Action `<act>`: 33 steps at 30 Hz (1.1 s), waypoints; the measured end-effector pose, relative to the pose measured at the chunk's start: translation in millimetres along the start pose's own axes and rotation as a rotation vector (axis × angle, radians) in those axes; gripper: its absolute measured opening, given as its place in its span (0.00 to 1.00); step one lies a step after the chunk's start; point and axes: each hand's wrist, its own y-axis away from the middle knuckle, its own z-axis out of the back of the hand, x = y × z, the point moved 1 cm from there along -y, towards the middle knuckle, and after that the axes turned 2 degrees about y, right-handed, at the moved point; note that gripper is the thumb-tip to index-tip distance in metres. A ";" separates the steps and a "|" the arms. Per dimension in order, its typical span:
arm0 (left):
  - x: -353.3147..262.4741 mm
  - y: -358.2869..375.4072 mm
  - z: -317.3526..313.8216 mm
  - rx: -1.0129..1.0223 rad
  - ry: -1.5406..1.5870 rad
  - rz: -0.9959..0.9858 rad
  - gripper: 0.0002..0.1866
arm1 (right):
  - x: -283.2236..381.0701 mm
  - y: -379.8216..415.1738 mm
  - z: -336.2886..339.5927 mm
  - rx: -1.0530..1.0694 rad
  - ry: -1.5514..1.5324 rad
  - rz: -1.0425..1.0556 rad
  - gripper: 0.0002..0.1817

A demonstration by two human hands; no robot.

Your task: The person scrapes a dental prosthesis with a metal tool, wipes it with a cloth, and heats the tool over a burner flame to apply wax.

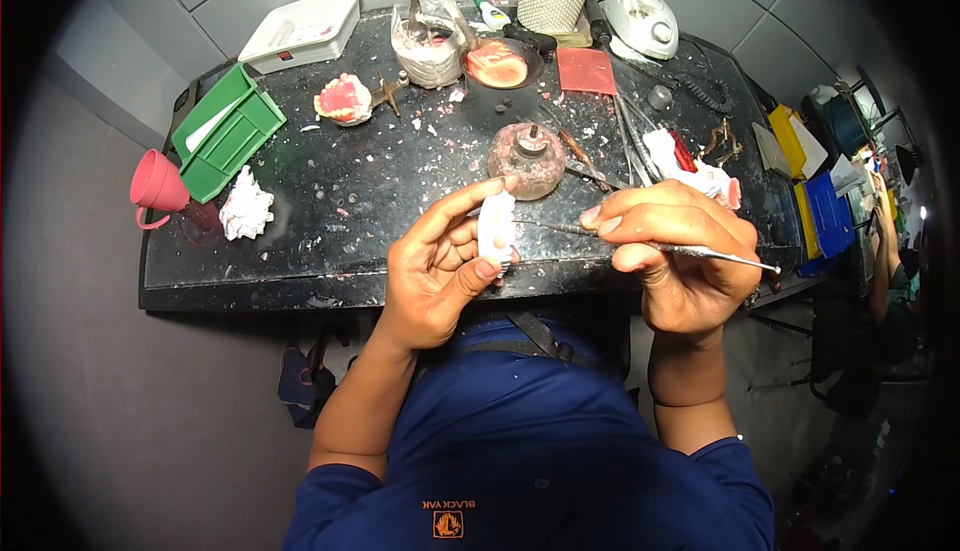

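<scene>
My left hand (pixel 430 276) holds a white plaster dental cast (pixel 490 231) upright between thumb and fingers, above the table's front edge. In my right hand (pixel 695 251) is a thin metal dental carving tool (pixel 555 227), gripped like a pen. Its slim tip reaches the side of the cast facing it; whether it touches cannot be told. The other end, with a small rounded tip, sticks out to the right. Just beyond the cast stands a round glass spirit burner (pixel 527 163) with a metal cap, its glass speckled pink.
Wax scraps litter the black table (pixel 330 231). Around it are a pink-and-white dental model (pixel 343 101), a green tray (pixel 228 136), a pink cup (pixel 158 181), a pan of pink wax (pixel 497 64), a red wax sheet (pixel 587 72) and a tool basket (pixel 550 1). Another person's arm (pixel 885 241) shows far right.
</scene>
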 end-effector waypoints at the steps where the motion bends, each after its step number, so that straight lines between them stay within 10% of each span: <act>1: 0.2 -0.1 -0.4 -0.003 0.001 -0.004 0.34 | 0.2 -0.1 -0.1 0.005 -0.002 0.001 0.07; 11: 0.9 -0.8 1.3 0.039 0.009 -0.046 0.34 | -23.8 -5.9 6.2 -0.264 0.081 -0.264 0.02; 33: -0.9 1.7 2.3 0.066 0.024 -0.019 0.36 | -77.7 -36.7 -13.2 -0.164 0.067 -0.278 0.05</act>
